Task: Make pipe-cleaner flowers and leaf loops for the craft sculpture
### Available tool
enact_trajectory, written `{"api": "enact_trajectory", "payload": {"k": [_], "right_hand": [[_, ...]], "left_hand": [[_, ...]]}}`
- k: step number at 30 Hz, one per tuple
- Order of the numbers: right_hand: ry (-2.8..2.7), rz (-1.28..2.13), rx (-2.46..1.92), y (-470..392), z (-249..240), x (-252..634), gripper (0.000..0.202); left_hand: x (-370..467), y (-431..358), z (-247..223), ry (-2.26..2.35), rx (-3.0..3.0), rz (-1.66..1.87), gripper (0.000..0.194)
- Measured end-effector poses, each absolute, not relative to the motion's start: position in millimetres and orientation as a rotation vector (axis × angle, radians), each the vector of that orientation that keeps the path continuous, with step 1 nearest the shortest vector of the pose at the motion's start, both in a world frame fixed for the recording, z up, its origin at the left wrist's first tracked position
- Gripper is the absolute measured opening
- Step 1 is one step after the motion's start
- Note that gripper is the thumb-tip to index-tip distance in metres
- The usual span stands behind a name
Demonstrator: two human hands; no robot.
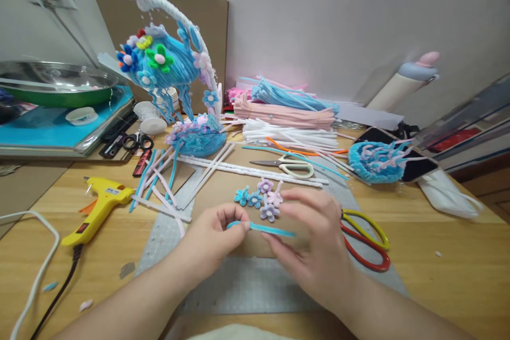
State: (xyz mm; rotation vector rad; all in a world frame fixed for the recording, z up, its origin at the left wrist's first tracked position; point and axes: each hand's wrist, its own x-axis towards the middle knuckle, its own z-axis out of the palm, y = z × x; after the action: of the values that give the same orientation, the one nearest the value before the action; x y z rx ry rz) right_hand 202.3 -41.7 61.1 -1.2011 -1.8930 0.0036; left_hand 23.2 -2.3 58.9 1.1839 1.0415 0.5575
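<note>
A short blue pipe cleaner [273,230] is pinched near its left end between the thumb and fingers of my left hand [219,234]. My right hand [316,239] is at the strip's other end, its thumb and fingers apart, with the free tip between them. Just beyond the strip lie several small fuzzy flowers [255,200] in blue, lilac and pink on a piece of brown cardboard [211,191]. Scissors with cream handles [297,166] rest behind the flowers. To the right of my right hand are red and yellow scissor handles [368,263].
A yellow glue gun [98,210] with its cord lies at left. A blue jellyfish-like model [167,64] stands behind, beside bundles of pipe cleaners [287,117]. At back right are a round blue piece [374,162] and a phone [418,167]. A grey mat [255,287] lies underneath.
</note>
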Motion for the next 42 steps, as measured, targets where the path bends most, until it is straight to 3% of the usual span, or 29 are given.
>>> {"api": "enact_trajectory", "payload": {"k": [3,6,8,20,35,42], "right_hand": [[-1.767,0.308,-1.242,-40.3,56.5,200.4,0.044],[-1.896,0.497,-1.127,-38.9,58.0,199.0,0.017],[-1.970,0.485,-1.053,-38.4,61.2,199.0,0.010],[-2.469,0.142,-0.979,-35.4,69.2,209.7,0.014],[-2.220,0.169,-0.902,-33.9,57.4,204.4,0.011],[-2.400,0.126,-0.870,-32.8,64.8,210.7,0.012]], "left_hand": [[23.5,-2.5,63.0,0.942,1.025,0.552,0.026],[24.6,-3.7,65.0,0.914,1.042,0.523,0.026],[25.1,-5.0,64.6,0.933,1.091,0.508,0.026],[22.9,-8.2,56.0,1.005,1.342,0.409,0.007],[27.2,-6.7,62.1,0.991,1.177,0.417,0.019],[25.0,-5.6,65.0,0.997,1.154,0.360,0.012]]}}
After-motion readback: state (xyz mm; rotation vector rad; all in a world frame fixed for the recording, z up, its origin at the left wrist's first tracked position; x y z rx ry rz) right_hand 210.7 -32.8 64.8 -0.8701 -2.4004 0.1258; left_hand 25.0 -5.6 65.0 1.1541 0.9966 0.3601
